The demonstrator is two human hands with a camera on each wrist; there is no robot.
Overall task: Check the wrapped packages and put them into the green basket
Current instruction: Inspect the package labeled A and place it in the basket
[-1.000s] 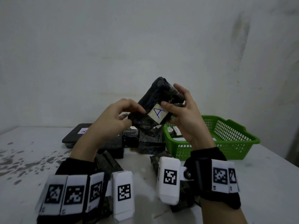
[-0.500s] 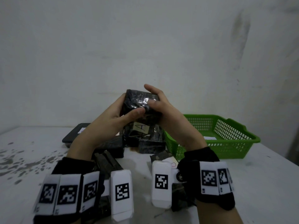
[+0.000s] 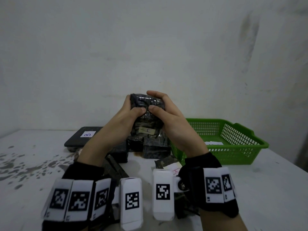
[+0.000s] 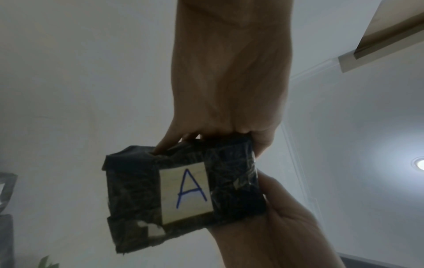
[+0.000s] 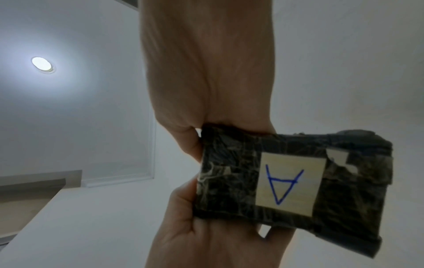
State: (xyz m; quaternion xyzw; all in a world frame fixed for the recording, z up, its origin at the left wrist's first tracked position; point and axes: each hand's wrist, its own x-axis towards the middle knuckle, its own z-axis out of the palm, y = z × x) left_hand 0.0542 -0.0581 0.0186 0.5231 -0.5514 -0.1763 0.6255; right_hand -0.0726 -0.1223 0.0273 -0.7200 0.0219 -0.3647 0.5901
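Turning the black wrapped package (image 3: 147,114) over is the change I register: a second ago its "A" label (image 3: 147,130) faced me near the top, half a second ago it had dropped to the lower face, and now it sits at the bottom edge of the package, tilted away, while the wrist views read it square on. My left hand (image 3: 123,117) and right hand (image 3: 168,117) both grasp the package, thumbs pressed together on its near face and fingers curled over the top and far side. The package is held in the air above the pile of wrapped packages (image 3: 150,147) on the desk (image 3: 250,189), just left of the green basket (image 3: 241,152) and not over it.

I judge that this is the checking step, with the wrap being rotated and squeezed to inspect each face. A torn white patch (image 5: 339,157) shows at one corner of the wrap; I cannot tell whether it is a defect. The basket holds at least one white label (image 3: 214,143); its other contents are hidden. A flat black package marked "B" (image 3: 83,135) lies at the far left of the pile. Transfer of this package to the basket is not yet done
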